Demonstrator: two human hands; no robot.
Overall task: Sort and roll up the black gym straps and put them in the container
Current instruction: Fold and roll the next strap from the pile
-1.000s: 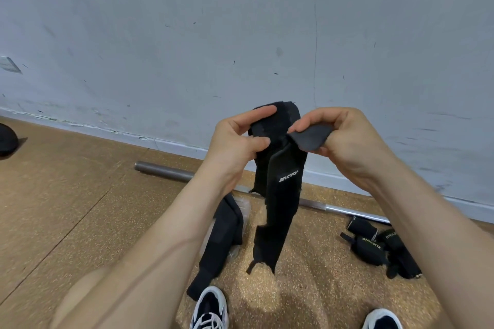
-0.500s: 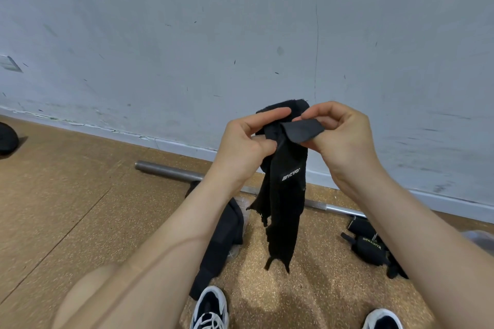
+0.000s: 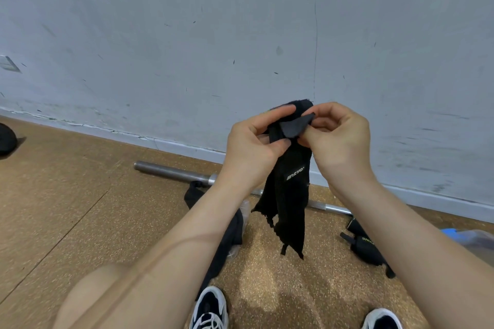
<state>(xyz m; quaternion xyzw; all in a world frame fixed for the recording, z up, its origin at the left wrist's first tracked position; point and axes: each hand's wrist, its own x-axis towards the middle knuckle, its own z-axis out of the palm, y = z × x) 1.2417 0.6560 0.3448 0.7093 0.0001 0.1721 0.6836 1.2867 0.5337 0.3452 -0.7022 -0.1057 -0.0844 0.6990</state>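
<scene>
Strap (image 3: 290, 195): black woven cloth, matt, lower edge frayed; top flap (image 3: 295, 127) greyer, fuzzy. Rolled straps (image 3: 366, 246): same matt black cloth. Barbell (image 3: 171, 171): bare metal, sleeve dull and brushed, shaft glossier. Floor (image 3: 66, 208): speckled, cork-like, granular, matt, rough. Wall (image 3: 240, 35): painted, matt, scuffed with dark marks.
</scene>
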